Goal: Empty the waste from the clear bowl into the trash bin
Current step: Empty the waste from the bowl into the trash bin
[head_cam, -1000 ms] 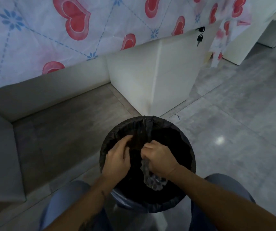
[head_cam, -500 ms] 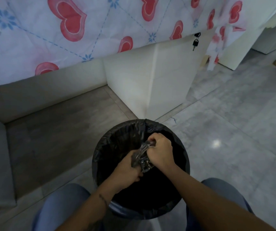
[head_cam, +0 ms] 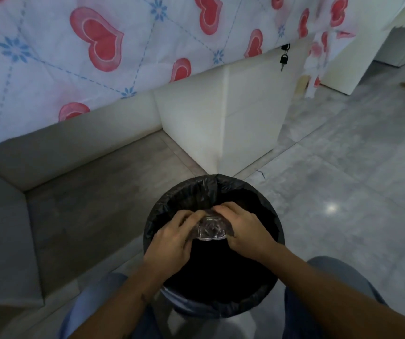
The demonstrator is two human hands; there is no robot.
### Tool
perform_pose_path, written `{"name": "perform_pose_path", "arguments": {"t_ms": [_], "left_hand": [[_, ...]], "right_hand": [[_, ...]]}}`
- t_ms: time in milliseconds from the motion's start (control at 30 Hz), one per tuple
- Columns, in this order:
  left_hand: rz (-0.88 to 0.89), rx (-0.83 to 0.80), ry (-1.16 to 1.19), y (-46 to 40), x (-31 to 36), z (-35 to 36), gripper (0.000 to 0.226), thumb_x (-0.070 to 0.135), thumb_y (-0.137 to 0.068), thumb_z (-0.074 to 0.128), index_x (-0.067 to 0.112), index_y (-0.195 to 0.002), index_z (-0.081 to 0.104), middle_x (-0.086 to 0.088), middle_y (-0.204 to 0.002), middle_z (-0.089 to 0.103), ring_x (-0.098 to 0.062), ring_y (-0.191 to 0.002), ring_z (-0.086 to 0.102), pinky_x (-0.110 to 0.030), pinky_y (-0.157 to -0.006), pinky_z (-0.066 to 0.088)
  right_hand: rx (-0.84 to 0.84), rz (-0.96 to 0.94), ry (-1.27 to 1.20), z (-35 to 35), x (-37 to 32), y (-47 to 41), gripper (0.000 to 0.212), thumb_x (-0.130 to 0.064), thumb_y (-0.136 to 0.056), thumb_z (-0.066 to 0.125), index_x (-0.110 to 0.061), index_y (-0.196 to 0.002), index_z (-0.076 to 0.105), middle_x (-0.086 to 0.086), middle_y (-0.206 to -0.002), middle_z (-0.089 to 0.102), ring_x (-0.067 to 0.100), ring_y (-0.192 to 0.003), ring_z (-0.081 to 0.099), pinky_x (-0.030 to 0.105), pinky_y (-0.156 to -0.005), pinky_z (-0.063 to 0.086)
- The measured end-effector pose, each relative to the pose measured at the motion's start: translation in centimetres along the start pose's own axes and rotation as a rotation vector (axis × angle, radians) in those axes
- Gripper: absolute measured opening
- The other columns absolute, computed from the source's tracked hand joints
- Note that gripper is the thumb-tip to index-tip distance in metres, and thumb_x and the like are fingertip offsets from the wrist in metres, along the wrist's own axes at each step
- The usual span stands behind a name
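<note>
A round trash bin [head_cam: 276, 231] lined with a black bag stands on the floor between my knees. Over its open mouth I hold a small clear plastic bowl [head_cam: 211, 230], turned so its transparent bottom faces me. My left hand [head_cam: 172, 241] grips the bowl's left side and my right hand [head_cam: 248, 231] grips its right side, fingers curled over the far edge. The bin's inside is dark and I cannot see any waste in it.
A white cabinet corner [head_cam: 223, 133] stands just behind the bin, under a heart-patterned cloth [head_cam: 93, 47]. A small padlock with a key [head_cam: 284, 60] hangs on the cabinet. Grey tiled floor [head_cam: 343, 182] spreads to the right; a low step lies to the left.
The bowl hung from my right hand a second ago. My left hand joined it, and both hands now hold the bowl level between them, higher over the bin.
</note>
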State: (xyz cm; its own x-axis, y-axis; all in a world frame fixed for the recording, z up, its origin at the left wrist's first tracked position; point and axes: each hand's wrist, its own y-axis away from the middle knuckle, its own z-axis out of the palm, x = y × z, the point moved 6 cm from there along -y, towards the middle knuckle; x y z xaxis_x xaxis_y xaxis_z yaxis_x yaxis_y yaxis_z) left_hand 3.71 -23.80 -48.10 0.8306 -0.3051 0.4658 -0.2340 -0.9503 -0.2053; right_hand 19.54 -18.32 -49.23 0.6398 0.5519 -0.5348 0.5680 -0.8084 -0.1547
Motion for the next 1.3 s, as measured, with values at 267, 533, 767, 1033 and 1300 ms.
{"name": "perform_pose_path", "arguments": {"t_ms": [267, 533, 767, 1033, 1300], "left_hand": [[0.150, -0.023, -0.138, -0.1, 0.4, -2.1, 0.067, 0.004, -0.081, 0.054, 0.029, -0.141, 0.040, -0.012, -0.135, 0.055, -0.032, -0.110, 0.062, -0.044, -0.080, 0.058], [0.257, -0.035, -0.268, -1.3, 0.7, -4.1, 0.050, 0.013, -0.088, 0.045, 0.026, -0.136, 0.046, -0.018, -0.133, 0.059, -0.035, -0.107, 0.065, -0.039, -0.080, 0.060], [0.305, -0.066, -0.365, -2.5, 0.4, -4.5, 0.049, 0.017, -0.091, 0.042, 0.026, -0.139, 0.045, -0.017, -0.135, 0.058, -0.034, -0.106, 0.066, -0.039, -0.069, 0.062], [0.300, -0.053, -0.344, -2.8, -0.3, -4.3, 0.047, 0.017, -0.092, 0.041, 0.026, -0.139, 0.043, -0.018, -0.135, 0.057, -0.035, -0.110, 0.064, -0.043, -0.072, 0.062], [0.155, -0.080, -0.063, -2.9, 0.4, -5.7, 0.062, -0.002, -0.081, 0.047, 0.018, -0.140, 0.050, -0.010, -0.136, 0.055, -0.027, -0.113, 0.061, -0.041, -0.083, 0.058]], "right_hand": [[0.051, -0.195, 0.117, -0.7, -2.0, 0.5, 0.062, -0.011, -0.074, 0.075, -0.006, -0.133, 0.056, 0.017, -0.130, 0.056, 0.032, -0.098, 0.065, 0.037, -0.069, 0.062], [0.077, -0.296, 0.209, -1.9, -2.2, -0.6, 0.058, -0.023, -0.083, 0.060, -0.006, -0.137, 0.048, 0.025, -0.134, 0.054, 0.039, -0.117, 0.059, 0.040, -0.074, 0.063], [0.130, -0.325, 0.247, -2.3, -1.6, -1.5, 0.058, -0.015, -0.083, 0.070, -0.001, -0.137, 0.053, 0.028, -0.134, 0.055, 0.040, -0.121, 0.056, 0.046, -0.081, 0.062], [0.154, -0.347, 0.263, -1.8, -1.2, -2.2, 0.058, -0.017, -0.083, 0.072, -0.001, -0.136, 0.055, 0.027, -0.133, 0.055, 0.039, -0.122, 0.056, 0.047, -0.080, 0.062], [-0.044, -0.171, 0.075, -3.3, -2.5, -2.5, 0.067, -0.009, -0.074, 0.076, -0.003, -0.137, 0.053, 0.020, -0.135, 0.055, 0.036, -0.115, 0.060, 0.047, -0.082, 0.061]]}}
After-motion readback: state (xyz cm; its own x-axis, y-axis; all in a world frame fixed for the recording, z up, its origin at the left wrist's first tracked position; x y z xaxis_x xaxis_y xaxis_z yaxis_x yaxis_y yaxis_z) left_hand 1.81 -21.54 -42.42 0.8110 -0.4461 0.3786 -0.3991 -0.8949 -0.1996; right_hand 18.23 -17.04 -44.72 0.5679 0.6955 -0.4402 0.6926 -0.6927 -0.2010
